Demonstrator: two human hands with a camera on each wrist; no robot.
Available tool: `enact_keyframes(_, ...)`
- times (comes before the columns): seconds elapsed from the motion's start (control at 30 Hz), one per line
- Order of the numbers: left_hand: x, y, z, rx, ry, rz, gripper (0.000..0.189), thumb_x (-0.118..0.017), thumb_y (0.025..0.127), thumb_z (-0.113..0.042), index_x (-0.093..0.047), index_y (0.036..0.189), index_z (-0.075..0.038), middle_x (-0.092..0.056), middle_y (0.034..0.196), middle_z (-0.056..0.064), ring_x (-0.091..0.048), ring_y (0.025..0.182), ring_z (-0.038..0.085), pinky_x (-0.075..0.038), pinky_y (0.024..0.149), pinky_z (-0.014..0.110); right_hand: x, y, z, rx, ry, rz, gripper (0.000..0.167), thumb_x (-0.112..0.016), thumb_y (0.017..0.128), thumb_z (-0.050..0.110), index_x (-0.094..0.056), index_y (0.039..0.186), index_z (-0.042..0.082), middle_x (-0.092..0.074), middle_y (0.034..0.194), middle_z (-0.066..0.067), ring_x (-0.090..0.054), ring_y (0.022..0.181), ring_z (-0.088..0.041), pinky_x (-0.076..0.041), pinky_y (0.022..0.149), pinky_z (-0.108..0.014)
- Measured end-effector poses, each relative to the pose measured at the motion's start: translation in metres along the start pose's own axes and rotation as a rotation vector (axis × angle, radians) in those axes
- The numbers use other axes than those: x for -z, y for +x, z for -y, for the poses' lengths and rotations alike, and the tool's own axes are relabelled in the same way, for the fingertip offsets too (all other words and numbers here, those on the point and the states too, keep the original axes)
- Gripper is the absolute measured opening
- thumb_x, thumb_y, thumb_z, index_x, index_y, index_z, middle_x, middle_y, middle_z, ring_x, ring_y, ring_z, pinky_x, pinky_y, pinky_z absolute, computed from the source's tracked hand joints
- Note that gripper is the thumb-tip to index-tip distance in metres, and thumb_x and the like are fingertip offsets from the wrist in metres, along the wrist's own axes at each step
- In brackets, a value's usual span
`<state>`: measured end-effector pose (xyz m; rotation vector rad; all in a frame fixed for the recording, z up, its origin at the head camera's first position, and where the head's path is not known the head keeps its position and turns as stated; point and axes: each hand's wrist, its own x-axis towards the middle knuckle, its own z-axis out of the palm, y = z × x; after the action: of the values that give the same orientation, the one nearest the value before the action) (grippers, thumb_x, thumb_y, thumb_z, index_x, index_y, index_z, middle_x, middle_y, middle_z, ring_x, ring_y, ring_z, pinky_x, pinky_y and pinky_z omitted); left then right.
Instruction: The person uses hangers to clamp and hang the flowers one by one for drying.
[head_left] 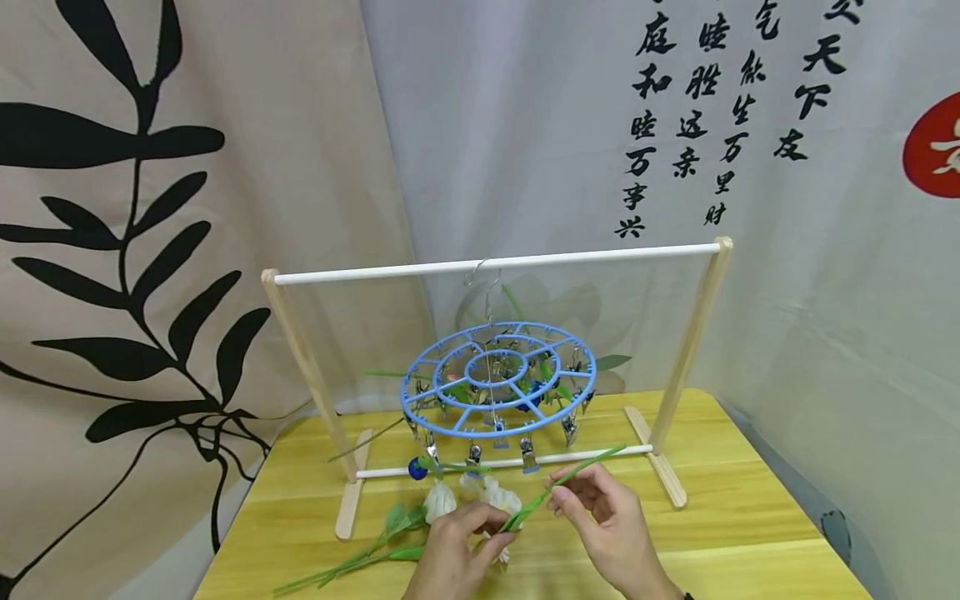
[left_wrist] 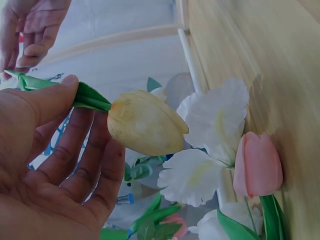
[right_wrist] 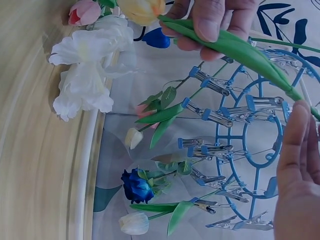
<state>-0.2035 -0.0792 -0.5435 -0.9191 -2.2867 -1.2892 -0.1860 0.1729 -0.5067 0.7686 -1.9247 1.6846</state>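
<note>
My left hand pinches an artificial yellow tulip between thumb and fingers, just below its bloom, where the green leaves wrap the stem. The tulip's stem points up and right in the head view. At that stem is my right hand, thumb and fingertips lightly pinching it beyond the leaves. Just past the hands hangs a round blue clip hanger with metal clips. Several artificial flowers are clipped to it, among them a blue rose and a white tulip.
The hanger hooks onto a white rod between wooden posts. On the wooden table, left of and under the left hand, lie white ruffled flowers, a pink tulip and green stems. A printed curtain stands behind.
</note>
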Motion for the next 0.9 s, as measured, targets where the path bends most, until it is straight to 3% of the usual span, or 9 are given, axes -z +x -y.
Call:
enact_keyframes(0.33, 0.004, -0.004, 0.000, 0.011, -0.006, 0.018, 0.017, -0.094, 0.099, -0.009, -0.085, 0.109, -0.019, -0.085, 0.100, -0.007, -0.076, 0.089, -0.002, -0.071, 0.078, 0.031, -0.002, 0.001, 0.005, 0.027, 0.001, -0.010, 0.027, -0.064, 0.108, -0.022, -0.073, 0.124, -0.002, -0.081, 0.105, -0.017, -0.082, 0.092, -0.010, -0.072, 0.079, -0.029)
enact_keyframes(0.5, 0.009, -0.003, -0.004, 0.065, -0.032, 0.055, 0.018, -0.091, 0.104, -0.023, -0.085, 0.121, -0.020, -0.086, 0.112, -0.003, -0.078, 0.096, 0.002, -0.072, 0.083, 0.031, -0.002, 0.004, 0.008, 0.033, -0.020, -0.031, 0.028, -0.066, 0.106, -0.022, -0.073, 0.122, 0.000, -0.081, 0.105, -0.016, -0.083, 0.089, -0.013, -0.071, 0.078, -0.028)
enact_keyframes(0.6, 0.012, -0.005, -0.008, 0.093, -0.040, 0.015, 0.021, -0.090, 0.106, -0.026, -0.084, 0.125, -0.020, -0.085, 0.114, -0.003, -0.080, 0.097, 0.004, -0.073, 0.083, 0.033, -0.003, 0.005, 0.010, 0.037, -0.019, -0.033, 0.029, -0.066, 0.106, -0.023, -0.074, 0.121, 0.000, -0.082, 0.105, -0.017, -0.083, 0.089, -0.014, -0.072, 0.077, -0.029)
enact_keyframes(0.77, 0.021, -0.007, -0.016, 0.218, 0.006, -0.112, 0.015, -0.088, 0.108, -0.025, -0.086, 0.122, -0.022, -0.086, 0.109, -0.009, -0.081, 0.094, 0.003, -0.072, 0.083, 0.029, -0.004, 0.008, 0.013, 0.042, -0.009, -0.019, 0.029, -0.066, 0.106, -0.023, -0.074, 0.122, 0.000, -0.082, 0.105, -0.018, -0.083, 0.091, -0.011, -0.072, 0.077, -0.030)
enact_keyframes(0.9, 0.027, -0.002, -0.022, 0.311, 0.066, -0.145, 0.030, -0.083, 0.112, -0.035, -0.085, 0.133, -0.014, -0.089, 0.116, -0.006, -0.084, 0.097, 0.005, -0.072, 0.086, 0.029, -0.005, 0.009, 0.015, 0.040, -0.008, -0.011, 0.026, -0.066, 0.107, -0.021, -0.073, 0.123, -0.002, -0.082, 0.105, -0.019, -0.083, 0.091, -0.010, -0.072, 0.078, -0.029)
